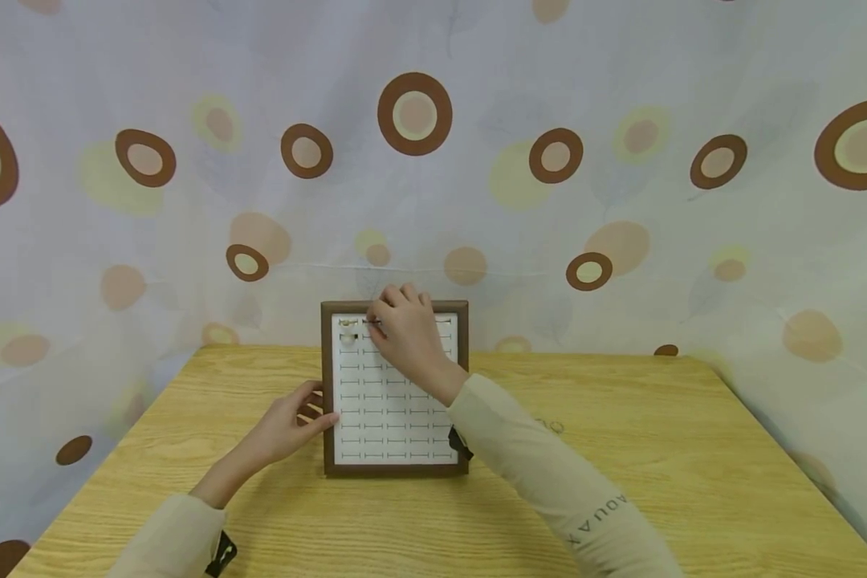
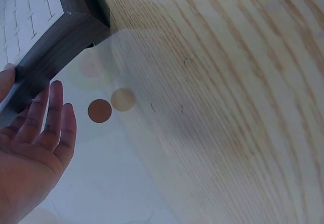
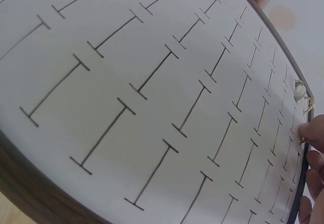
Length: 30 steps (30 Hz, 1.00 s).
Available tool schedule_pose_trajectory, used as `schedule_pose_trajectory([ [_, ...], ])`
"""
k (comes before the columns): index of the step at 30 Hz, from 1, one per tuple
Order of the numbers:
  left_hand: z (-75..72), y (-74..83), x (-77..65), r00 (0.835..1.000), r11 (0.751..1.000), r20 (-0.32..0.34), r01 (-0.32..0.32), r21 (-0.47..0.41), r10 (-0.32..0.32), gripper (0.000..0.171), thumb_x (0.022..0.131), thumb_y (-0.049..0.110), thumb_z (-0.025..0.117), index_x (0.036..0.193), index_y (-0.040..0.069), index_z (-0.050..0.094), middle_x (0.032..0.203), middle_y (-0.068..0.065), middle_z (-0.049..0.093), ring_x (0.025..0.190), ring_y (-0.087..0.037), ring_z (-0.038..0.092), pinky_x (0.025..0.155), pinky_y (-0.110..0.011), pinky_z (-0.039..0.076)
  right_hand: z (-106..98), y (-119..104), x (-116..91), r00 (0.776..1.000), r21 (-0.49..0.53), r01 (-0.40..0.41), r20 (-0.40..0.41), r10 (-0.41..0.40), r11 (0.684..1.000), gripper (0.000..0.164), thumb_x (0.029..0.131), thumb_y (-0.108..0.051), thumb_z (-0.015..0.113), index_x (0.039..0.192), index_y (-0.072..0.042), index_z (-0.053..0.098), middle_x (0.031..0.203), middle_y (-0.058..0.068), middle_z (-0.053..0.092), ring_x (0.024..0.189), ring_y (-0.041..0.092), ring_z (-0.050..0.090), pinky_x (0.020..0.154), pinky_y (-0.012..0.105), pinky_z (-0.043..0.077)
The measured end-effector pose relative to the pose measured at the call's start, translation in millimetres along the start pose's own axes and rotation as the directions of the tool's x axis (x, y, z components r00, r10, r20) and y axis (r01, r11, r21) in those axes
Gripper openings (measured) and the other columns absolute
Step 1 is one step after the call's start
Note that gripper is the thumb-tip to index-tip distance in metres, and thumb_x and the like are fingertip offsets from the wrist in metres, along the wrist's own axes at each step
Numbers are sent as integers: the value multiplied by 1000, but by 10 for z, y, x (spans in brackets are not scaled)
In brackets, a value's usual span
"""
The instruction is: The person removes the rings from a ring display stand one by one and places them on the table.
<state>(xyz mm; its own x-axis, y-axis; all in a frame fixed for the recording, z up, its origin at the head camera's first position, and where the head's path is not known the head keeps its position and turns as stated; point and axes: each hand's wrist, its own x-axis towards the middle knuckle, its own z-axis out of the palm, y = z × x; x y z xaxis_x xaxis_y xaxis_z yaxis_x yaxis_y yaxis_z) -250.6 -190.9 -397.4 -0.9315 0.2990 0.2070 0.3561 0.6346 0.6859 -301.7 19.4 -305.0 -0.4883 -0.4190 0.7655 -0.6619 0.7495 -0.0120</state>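
A ring display board point(image 1: 396, 470) with a brown frame and a white slotted panel stands upright on the table. My left hand point(image 1: 285, 429) holds its left side, thumb on the front edge and fingers beside and behind the frame. At the top row, my right hand point(image 1: 413, 333) pinches a small ring against the second slot; a gold glint shows by the fingertips in the right wrist view, but the fingers hide most of it. One gold ring point(image 1: 348, 323) sits in the first top slot, and a ring with a pale round top point(image 1: 348, 339) sits just below it.
The wooden table point(image 1: 621, 466) spreads around the board. Behind and at the sides hangs a pale curtain point(image 1: 477, 48) printed with brown and beige circles. Rows of slots cover the panel point(image 3: 111, 87).
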Motion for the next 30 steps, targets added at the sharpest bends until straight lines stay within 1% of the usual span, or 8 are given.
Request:
schedule_pose_trajectory([
  [10, -9, 7, -4, 1000, 1000, 2, -4, 3, 4, 50, 87, 29, 62, 123, -2, 46, 104, -17, 62, 87, -23, 63, 71, -32, 54, -14, -12, 11, 999, 3, -27, 23, 27, 1000, 5, 83, -17, 64, 79, -14, 66, 85, -2, 58, 78, 16, 45, 67, 29, 32],
  [18, -7, 8, -9, 1000, 1000, -2, -8, 5, 8, 49, 87, 29, 62, 122, -2, 46, 103, -17, 62, 86, -23, 63, 71, -32, 54, -22, -5, 3, 1000, 18, -21, 22, 20, 1000, 4, 82, -16, 65, 78, -16, 65, 85, -3, 58, 78, 16, 44, 67, 30, 32],
  [30, -8, 4, -2, 1000, 1000, -2, -7, 11, 7, 50, 87, 30, 62, 123, -2, 46, 104, -17, 62, 87, -23, 63, 72, -32, 54, -59, 27, 6, 999, 65, -14, 54, 11, 998, 4, 80, -17, 67, 79, -17, 64, 87, -4, 58, 79, 15, 45, 67, 29, 31],
])
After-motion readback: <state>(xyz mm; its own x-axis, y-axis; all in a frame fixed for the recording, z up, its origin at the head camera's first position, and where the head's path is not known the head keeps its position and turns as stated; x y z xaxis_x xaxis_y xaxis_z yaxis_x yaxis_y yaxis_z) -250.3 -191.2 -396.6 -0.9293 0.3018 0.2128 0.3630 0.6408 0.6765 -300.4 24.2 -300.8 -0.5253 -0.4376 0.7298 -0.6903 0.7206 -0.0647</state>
